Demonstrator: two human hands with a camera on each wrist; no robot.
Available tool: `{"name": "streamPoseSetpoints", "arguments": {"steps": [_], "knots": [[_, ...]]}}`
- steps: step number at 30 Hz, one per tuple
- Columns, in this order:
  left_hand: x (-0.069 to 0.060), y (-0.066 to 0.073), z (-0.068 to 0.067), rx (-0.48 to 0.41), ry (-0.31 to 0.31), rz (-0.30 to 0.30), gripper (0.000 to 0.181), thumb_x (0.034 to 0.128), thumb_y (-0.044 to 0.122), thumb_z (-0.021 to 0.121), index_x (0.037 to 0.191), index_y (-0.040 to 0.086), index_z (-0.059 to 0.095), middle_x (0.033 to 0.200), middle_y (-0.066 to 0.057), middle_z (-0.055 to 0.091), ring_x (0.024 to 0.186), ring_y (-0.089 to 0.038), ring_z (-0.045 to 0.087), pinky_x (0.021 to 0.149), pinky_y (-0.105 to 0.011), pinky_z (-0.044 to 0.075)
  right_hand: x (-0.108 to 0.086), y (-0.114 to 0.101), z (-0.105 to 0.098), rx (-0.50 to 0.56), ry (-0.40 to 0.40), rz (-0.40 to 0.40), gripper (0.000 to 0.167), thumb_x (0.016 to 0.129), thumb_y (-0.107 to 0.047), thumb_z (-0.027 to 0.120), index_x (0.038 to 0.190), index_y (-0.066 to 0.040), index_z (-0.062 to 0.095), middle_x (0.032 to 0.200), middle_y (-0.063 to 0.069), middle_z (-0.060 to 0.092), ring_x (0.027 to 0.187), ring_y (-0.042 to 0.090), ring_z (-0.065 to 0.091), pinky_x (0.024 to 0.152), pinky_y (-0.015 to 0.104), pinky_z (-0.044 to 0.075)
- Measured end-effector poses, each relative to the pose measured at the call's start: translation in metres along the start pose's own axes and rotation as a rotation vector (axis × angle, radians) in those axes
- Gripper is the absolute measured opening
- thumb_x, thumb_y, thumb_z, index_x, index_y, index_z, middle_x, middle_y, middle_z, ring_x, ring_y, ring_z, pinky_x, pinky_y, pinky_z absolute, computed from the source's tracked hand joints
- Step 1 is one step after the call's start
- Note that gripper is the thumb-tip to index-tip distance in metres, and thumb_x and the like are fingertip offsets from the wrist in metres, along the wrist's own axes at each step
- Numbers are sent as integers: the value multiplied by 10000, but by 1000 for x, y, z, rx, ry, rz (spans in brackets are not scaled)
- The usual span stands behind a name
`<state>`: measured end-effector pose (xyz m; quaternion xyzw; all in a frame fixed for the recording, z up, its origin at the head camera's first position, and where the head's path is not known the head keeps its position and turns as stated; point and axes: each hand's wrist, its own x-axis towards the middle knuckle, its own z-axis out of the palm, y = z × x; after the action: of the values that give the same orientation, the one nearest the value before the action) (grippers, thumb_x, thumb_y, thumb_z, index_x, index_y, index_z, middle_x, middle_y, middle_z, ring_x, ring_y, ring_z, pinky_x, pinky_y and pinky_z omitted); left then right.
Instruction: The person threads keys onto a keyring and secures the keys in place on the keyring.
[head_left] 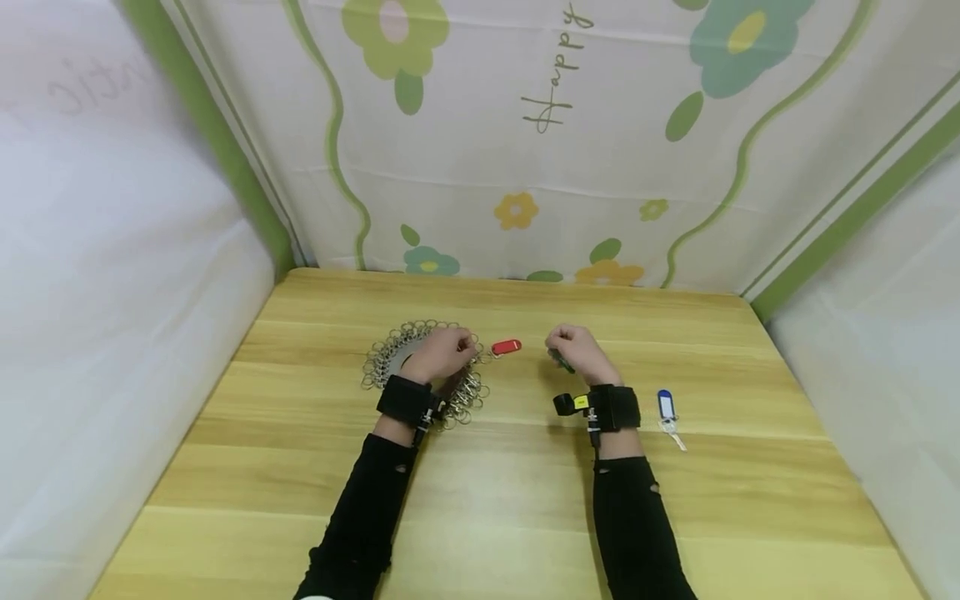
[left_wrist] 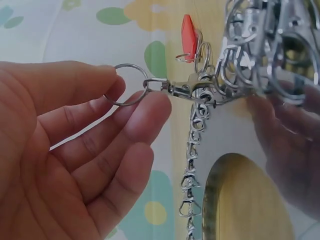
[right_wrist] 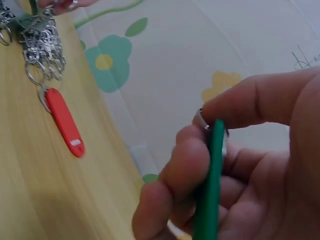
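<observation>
My left hand [head_left: 438,357] is over a round metal plate [left_wrist: 227,135] with a hole in its middle and key rings on small clasps all round its edge. Between thumb and index finger, it pinches one split ring [left_wrist: 139,69] hanging from a swivel clasp [left_wrist: 182,90]. Off to the right, my right hand [head_left: 585,354] holds a green key tag [right_wrist: 212,185], with thumb and finger at its small metal ring [right_wrist: 201,119]. A red key tag [head_left: 507,347] lies against the plate's right edge, its ring near the plate's rings.
Right of my right wrist, a blue key tag [head_left: 666,404] with a key [head_left: 675,435] lies on the wooden table [head_left: 510,500]. Flower-printed cloth [head_left: 465,150] hangs behind the table, with white cloth at both sides. Both wrists wear black straps with cameras.
</observation>
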<state>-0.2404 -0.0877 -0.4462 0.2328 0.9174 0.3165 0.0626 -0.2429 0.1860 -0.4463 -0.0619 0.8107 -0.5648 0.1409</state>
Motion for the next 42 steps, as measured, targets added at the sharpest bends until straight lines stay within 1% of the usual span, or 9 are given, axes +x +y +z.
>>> {"name": "streamPoseSetpoints", "arguments": {"steps": [4,8,16,20,25,29,32,37,42], "knots": [[3,4,3,8,1,-1,178,967,138,524,806,84,577,710,-14,517,560,-143,411,639,-308,370,4,-2,16,-93,-54,61,256,960,-157,450,815,30,547,664,101,497,521,191,390,532,301,342],[5,6,8,18,-15,-6,142,963,102,538,848,55,608,758,-25,544,627,-144,461,660,-312,397,10,-7,35,-134,-27,81,290,943,-183,463,715,-14,521,583,45,434,489,179,331,511,297,295],[7,5,14,44,-66,52,145,941,17,555,997,59,682,931,-29,644,809,-162,591,752,-318,481,20,-11,65,-159,74,-64,223,946,-196,575,969,-16,705,779,103,609,552,174,417,533,298,347],[8,3,15,52,-47,77,144,931,15,574,1007,59,687,956,-43,655,859,-183,608,770,-319,483,25,-11,76,-177,78,-125,171,941,-194,601,942,-81,731,866,88,673,580,178,505,556,305,412],[8,0,16,37,-44,45,128,923,27,595,1006,66,684,967,-53,658,886,-192,621,778,-310,490,30,-11,85,-249,95,-131,157,942,-206,603,889,-135,732,780,34,667,548,184,545,527,307,440],[6,1,16,2,-32,46,60,922,15,591,918,71,612,844,-27,611,758,-164,577,730,-300,459,30,-11,85,-288,127,-123,155,934,-185,614,884,-106,739,792,29,669,575,179,557,527,305,451],[4,3,15,-4,-18,70,147,920,5,588,825,80,504,735,-8,505,664,-149,480,667,-288,386,29,-11,83,-305,131,-124,154,921,-174,629,885,-92,754,813,35,687,585,160,566,523,293,454],[2,4,13,-1,-18,74,225,927,42,596,780,95,434,685,-5,390,627,-157,415,634,-295,333,28,-13,85,-282,58,-127,160,918,-206,639,891,-118,769,735,42,677,494,126,492,482,256,395],[2,3,13,-21,1,84,221,951,36,550,778,89,423,682,-26,372,625,-167,395,635,-304,321,27,-15,87,-244,7,-135,172,924,-210,629,921,-109,767,718,53,666,469,108,439,468,241,357]]}}
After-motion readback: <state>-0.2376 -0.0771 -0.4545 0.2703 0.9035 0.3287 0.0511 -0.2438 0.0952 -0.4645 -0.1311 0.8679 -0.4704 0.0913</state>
